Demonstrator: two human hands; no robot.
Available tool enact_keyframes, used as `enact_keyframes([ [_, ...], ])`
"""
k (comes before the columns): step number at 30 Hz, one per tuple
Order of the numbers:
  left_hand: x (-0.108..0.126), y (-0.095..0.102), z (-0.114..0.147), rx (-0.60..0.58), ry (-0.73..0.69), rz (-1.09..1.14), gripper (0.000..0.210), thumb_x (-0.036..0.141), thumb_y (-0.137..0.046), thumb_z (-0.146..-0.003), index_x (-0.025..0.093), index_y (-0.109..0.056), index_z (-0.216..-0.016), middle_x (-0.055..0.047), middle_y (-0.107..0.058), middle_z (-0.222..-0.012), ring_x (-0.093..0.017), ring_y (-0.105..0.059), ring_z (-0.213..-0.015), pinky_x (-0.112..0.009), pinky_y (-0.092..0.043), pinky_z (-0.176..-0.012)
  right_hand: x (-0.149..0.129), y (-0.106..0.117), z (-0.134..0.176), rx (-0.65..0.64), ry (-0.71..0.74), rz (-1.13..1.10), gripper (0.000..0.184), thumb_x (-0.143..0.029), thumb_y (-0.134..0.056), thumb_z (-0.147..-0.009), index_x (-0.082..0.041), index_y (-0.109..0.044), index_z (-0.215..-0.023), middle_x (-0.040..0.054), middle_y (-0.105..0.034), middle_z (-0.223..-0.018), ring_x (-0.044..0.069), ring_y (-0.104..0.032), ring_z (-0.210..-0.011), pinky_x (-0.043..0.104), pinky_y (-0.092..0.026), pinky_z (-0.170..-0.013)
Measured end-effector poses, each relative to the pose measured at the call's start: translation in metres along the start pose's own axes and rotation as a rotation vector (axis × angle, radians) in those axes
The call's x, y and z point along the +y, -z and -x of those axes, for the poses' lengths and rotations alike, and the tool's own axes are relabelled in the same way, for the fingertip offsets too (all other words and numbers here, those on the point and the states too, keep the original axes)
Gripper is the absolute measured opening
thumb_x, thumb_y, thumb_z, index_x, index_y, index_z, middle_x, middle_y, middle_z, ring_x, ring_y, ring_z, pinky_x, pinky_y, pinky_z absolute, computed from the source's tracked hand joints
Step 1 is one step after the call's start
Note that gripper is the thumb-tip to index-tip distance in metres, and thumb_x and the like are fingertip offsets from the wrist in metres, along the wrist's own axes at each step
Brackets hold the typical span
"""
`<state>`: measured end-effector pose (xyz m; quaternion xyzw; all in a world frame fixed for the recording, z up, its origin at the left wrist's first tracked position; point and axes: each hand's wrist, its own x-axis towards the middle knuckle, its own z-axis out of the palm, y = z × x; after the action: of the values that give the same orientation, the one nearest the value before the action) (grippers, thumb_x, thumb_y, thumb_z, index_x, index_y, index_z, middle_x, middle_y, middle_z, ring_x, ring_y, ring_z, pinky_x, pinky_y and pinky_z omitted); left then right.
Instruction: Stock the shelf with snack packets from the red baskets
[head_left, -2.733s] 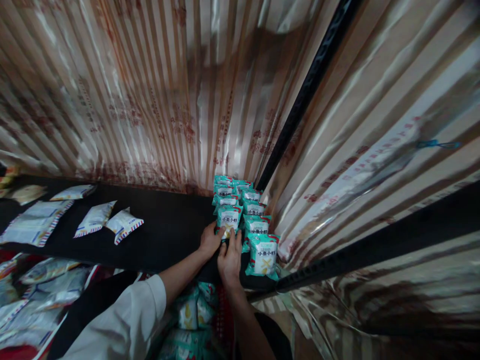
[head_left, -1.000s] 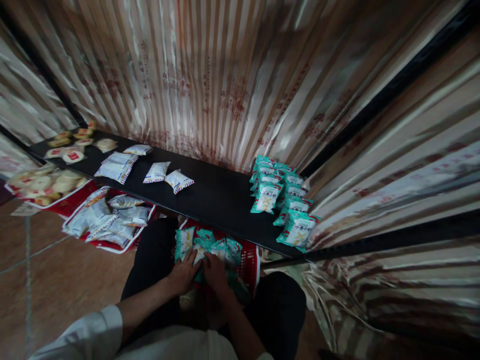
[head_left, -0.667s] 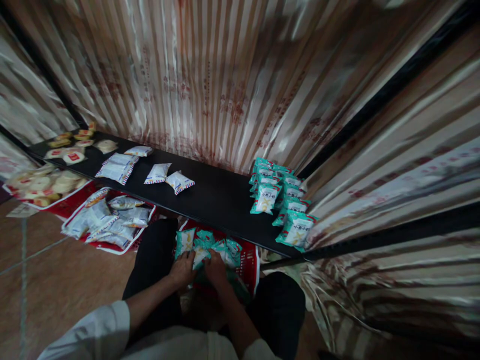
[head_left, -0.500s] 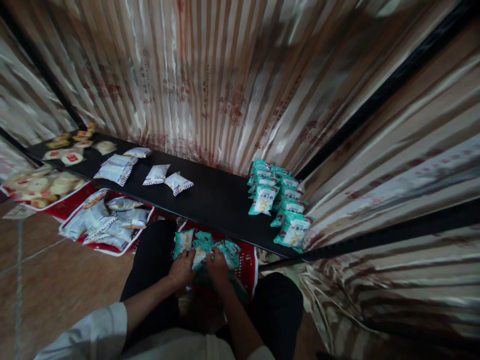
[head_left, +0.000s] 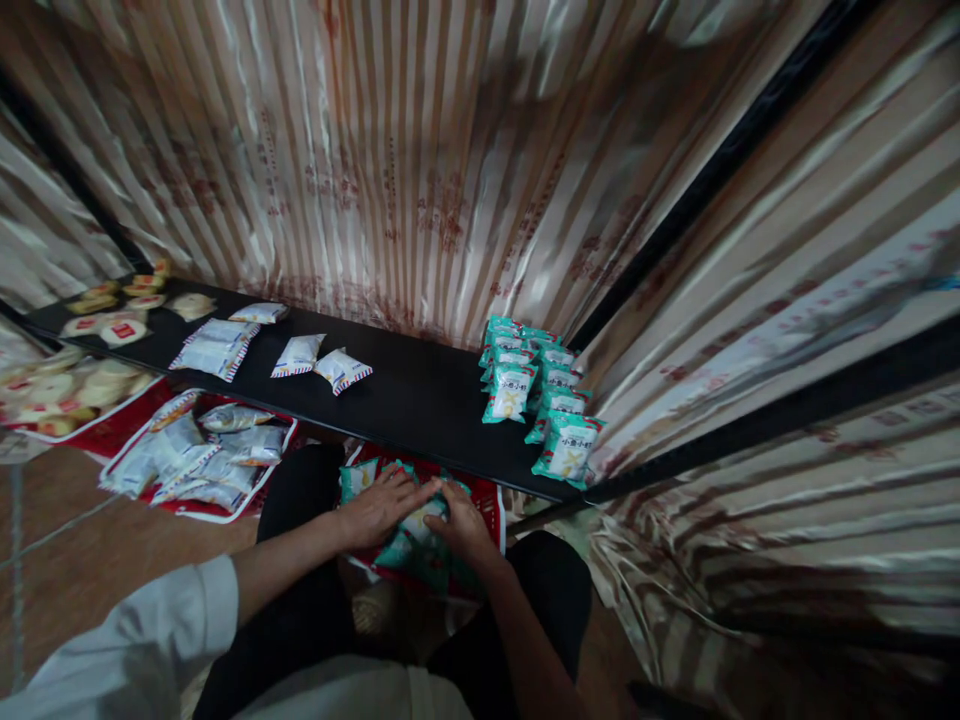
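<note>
Head view: left hand (head_left: 381, 508) laid open, fingers extended, over green packets (head_left: 411, 543) in red basket (head_left: 501, 515). Right hand (head_left: 463, 526) touches same packets, fingers bent; grip cannot be told. Matching packs (head_left: 510, 392) in two rows on black shelf (head_left: 420, 395).

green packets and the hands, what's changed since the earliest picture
The left hand and right hand have let go of the left row's front packet on the shelf and moved down toward the body, onto green packets in the red basket. The right row and white packets stayed put.
</note>
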<state>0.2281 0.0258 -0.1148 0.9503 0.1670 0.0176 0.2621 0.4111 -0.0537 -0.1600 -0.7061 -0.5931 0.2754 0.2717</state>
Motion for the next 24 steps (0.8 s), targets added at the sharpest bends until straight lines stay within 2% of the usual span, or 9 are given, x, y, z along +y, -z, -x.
enact_keyframes([
  [3, 0.009, 0.022, -0.009, -0.055, -0.12, 0.023, 0.072, 0.007, -0.039, -0.077, 0.032, -0.018, -0.142, -0.003, -0.043, -0.137, -0.021, -0.031, -0.128, -0.047, -0.007, -0.112, -0.01, 0.019, 0.002, -0.113, 0.014, -0.162, 0.058, -0.022, -0.06, -0.067, -0.018, -0.051, -0.125, 0.0101, -0.056, -0.125, 0.024, -0.052, -0.114, 0.04, -0.039, -0.097],
  [6, 0.019, 0.04, -0.019, -0.095, -0.223, 0.093, 0.066, 0.009, -0.04, -0.081, 0.036, -0.026, -0.139, 0.0, -0.042, -0.139, -0.019, -0.029, -0.132, -0.044, -0.007, -0.113, -0.013, 0.034, 0.004, -0.159, 0.07, -0.304, 0.048, -0.027, -0.06, -0.07, -0.02, -0.057, -0.117, 0.007, -0.063, -0.113, 0.023, -0.057, -0.105, 0.038, -0.043, -0.091],
  [9, 0.023, 0.051, -0.03, -0.109, -0.266, 0.129, 0.057, 0.011, -0.038, -0.086, 0.039, -0.033, -0.135, 0.002, -0.04, -0.141, -0.017, -0.025, -0.135, -0.041, -0.011, -0.114, -0.006, 0.039, 0.005, -0.086, 0.064, -0.345, 0.035, -0.03, -0.06, -0.071, -0.019, -0.064, -0.103, 0.0054, -0.067, -0.1, 0.022, -0.06, -0.097, 0.036, -0.046, -0.085],
  [12, 0.022, 0.056, -0.041, -0.039, -0.258, 0.116, 0.054, 0.012, -0.038, -0.087, 0.04, -0.037, -0.133, 0.004, -0.033, -0.145, -0.018, -0.02, -0.137, -0.04, -0.017, -0.113, 0.008, 0.04, 0.006, 0.089, 0.006, -0.403, 0.034, -0.034, -0.062, -0.069, -0.02, -0.065, -0.1, 0.0051, -0.067, -0.095, 0.022, -0.062, -0.087, 0.035, -0.05, -0.078],
  [14, 0.021, 0.054, -0.051, 0.073, -0.218, 0.094, 0.054, 0.013, -0.039, -0.086, 0.036, -0.035, -0.135, 0.002, -0.029, -0.147, -0.019, -0.017, -0.138, -0.04, -0.018, -0.113, 0.018, 0.042, 0.005, 0.213, -0.021, -0.459, 0.037, -0.036, -0.063, -0.069, -0.02, -0.064, -0.103, 0.0058, -0.067, -0.095, 0.021, -0.063, -0.084, 0.035, -0.051, -0.074],
  [17, 0.021, 0.041, -0.071, 0.302, -0.101, 0.149, 0.062, 0.012, -0.042, -0.082, 0.025, -0.027, -0.14, -0.006, -0.025, -0.148, -0.021, -0.018, -0.137, -0.041, -0.022, -0.112, 0.031, 0.049, -0.002, 0.362, -0.058, -0.491, 0.043, -0.04, -0.062, -0.069, -0.019, -0.062, -0.107, 0.0075, -0.067, -0.096, 0.021, -0.064, -0.083, 0.035, -0.052, -0.073],
  [20, 0.023, 0.024, -0.099, 0.488, 0.125, 0.441, 0.07, 0.016, -0.046, -0.079, 0.019, -0.018, -0.142, -0.014, -0.031, -0.142, -0.023, -0.035, -0.128, -0.038, -0.042, -0.099, 0.039, 0.063, -0.012, 0.486, -0.088, -0.47, 0.047, -0.043, -0.06, -0.071, -0.017, -0.06, -0.111, 0.0091, -0.066, -0.099, 0.022, -0.063, -0.086, 0.036, -0.051, -0.076],
  [22, 0.024, 0.013, -0.121, 0.522, 0.266, 0.69, 0.073, 0.023, -0.051, -0.079, 0.017, -0.014, -0.142, -0.017, -0.04, -0.134, -0.022, -0.051, -0.114, -0.034, -0.052, -0.082, 0.043, 0.073, -0.02, 0.532, -0.104, -0.432, 0.05, -0.045, -0.058, -0.072, -0.017, -0.058, -0.114, 0.0103, -0.064, -0.104, 0.022, -0.062, -0.091, 0.037, -0.05, -0.08],
  [24, 0.024, 0.005, -0.141, 0.504, 0.325, 0.833, 0.076, 0.031, -0.056, -0.077, 0.018, -0.017, -0.141, -0.016, -0.048, -0.127, -0.021, -0.057, -0.102, -0.031, -0.054, -0.07, 0.047, 0.082, -0.028, 0.556, -0.118, -0.379, 0.053, -0.045, -0.058, -0.072, -0.016, -0.057, -0.116, 0.0116, -0.062, -0.11, 0.023, -0.059, -0.097, 0.038, -0.048, -0.085],
])
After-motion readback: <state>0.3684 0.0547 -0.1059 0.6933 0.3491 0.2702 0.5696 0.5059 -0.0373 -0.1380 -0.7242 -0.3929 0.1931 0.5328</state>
